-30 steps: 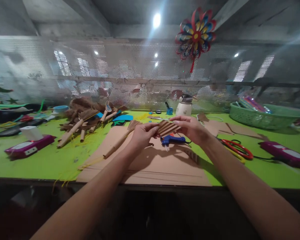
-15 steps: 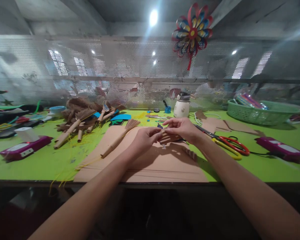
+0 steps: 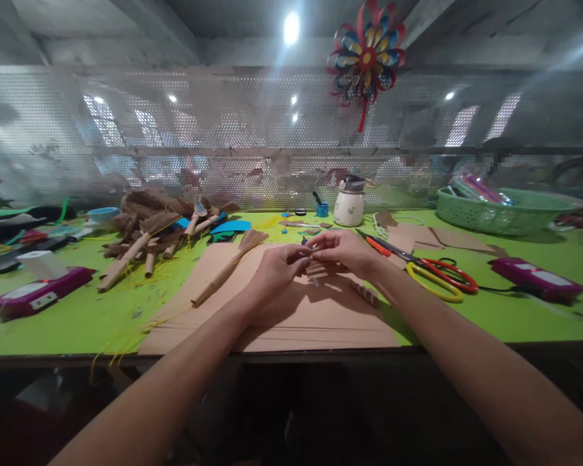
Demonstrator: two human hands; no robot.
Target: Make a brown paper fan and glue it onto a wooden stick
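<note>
My left hand (image 3: 274, 270) and my right hand (image 3: 344, 249) meet over a large brown cardboard sheet (image 3: 291, 310) on the green table. Both pinch a small pleated piece of brown cardboard (image 3: 320, 266) between them, low above the sheet. A blue glue gun sits mostly hidden behind my hands. A small paper broom (image 3: 228, 265) lies on the sheet to the left of my left hand. Another pleated scrap (image 3: 364, 292) lies on the sheet below my right wrist.
Red and yellow scissors (image 3: 437, 275) lie right of my right arm. A pile of paper brooms (image 3: 150, 233) sits at back left. Magenta boxes (image 3: 36, 291) (image 3: 537, 278) flank the sheet. A white jar (image 3: 348, 204), a green basket (image 3: 502, 213) and a hanging paper flower (image 3: 364, 55) stand behind.
My hands have lowered the pleated piece from chest height toward the cardboard sheet and drawn closer together, now covering most of the blue glue gun.
</note>
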